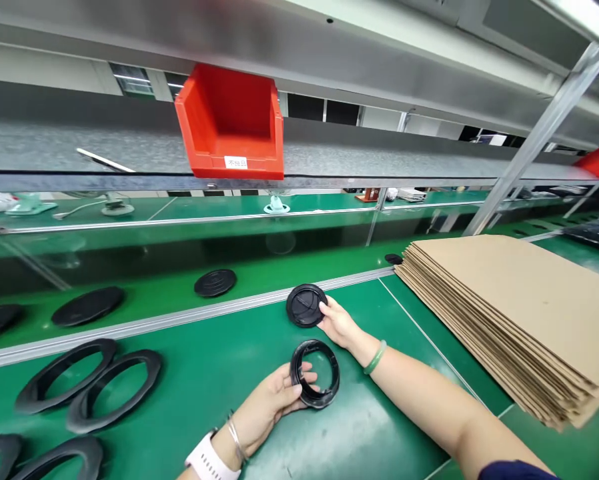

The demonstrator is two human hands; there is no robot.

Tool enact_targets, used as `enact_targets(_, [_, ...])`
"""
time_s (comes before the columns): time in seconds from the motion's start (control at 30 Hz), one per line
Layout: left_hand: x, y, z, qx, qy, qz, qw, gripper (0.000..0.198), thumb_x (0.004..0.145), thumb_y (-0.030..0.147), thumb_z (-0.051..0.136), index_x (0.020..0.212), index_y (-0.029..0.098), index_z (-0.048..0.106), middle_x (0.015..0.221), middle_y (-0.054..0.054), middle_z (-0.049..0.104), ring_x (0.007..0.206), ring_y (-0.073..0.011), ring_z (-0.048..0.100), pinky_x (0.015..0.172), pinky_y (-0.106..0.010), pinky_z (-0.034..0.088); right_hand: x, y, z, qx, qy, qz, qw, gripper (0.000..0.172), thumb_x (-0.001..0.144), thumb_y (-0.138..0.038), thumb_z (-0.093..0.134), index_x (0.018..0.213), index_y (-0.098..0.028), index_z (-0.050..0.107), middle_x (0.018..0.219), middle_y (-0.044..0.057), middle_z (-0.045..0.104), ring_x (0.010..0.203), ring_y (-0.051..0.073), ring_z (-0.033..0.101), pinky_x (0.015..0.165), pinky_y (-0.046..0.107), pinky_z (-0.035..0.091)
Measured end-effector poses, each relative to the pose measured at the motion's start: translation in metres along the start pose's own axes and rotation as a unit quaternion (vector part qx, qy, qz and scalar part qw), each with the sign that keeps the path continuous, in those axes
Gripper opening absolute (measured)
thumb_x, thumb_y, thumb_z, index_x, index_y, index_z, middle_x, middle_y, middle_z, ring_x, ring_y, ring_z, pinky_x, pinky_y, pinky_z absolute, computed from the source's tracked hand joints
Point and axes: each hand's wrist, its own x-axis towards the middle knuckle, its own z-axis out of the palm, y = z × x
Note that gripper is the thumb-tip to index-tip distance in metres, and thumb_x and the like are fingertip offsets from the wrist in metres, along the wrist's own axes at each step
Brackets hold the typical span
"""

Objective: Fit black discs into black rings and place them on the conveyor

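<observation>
My left hand grips a black plastic ring by its left side, thumb in front and fingers passing through the opening. Just above it, my right hand pinches a round black disc at its right edge; curved lines mark the disc's face. Ring and disc are apart, both over the green tabletop. On the left of the table lie several larger black rings, some overlapping.
Several black discs sit on the green strip behind a metal rail. A stack of cardboard sheets stands on the right. Overhead, a red bin rests on a grey shelf, near a slanted metal post.
</observation>
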Motion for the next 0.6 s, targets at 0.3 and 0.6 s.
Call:
enact_targets(0.3, [0.003, -0.001, 0.001, -0.011, 0.048, 0.002, 0.999, 0.042, 0.077, 0.048, 0.077, 0.105, 0.018, 0.067, 0.115, -0.014, 0.074, 0.109, -0.0304, 0.07, 0.099, -0.046, 0.052, 0.116, -0.009, 0.013, -0.503, -0.014, -0.157, 0.85, 0.034, 0.092, -0.022, 0.056, 0.125, -0.024, 0.065, 0.147, 0.006, 0.051, 0.146, 0.025, 0.031, 0.121, 0.048, 0.023])
enact_targets(0.6, [0.024, -0.029, -0.025, 0.026, 0.117, 0.077, 0.99, 0.062, 0.057, 0.05, 0.09, 0.104, 0.025, 0.057, 0.095, -0.011, 0.078, 0.095, -0.0355, 0.074, 0.091, -0.049, 0.054, 0.136, -0.027, -0.05, -0.718, 0.073, -0.113, 0.683, 0.043, 0.098, -0.018, 0.044, 0.14, -0.015, 0.052, 0.155, 0.01, 0.041, 0.149, 0.023, 0.021, 0.123, 0.041, 0.016])
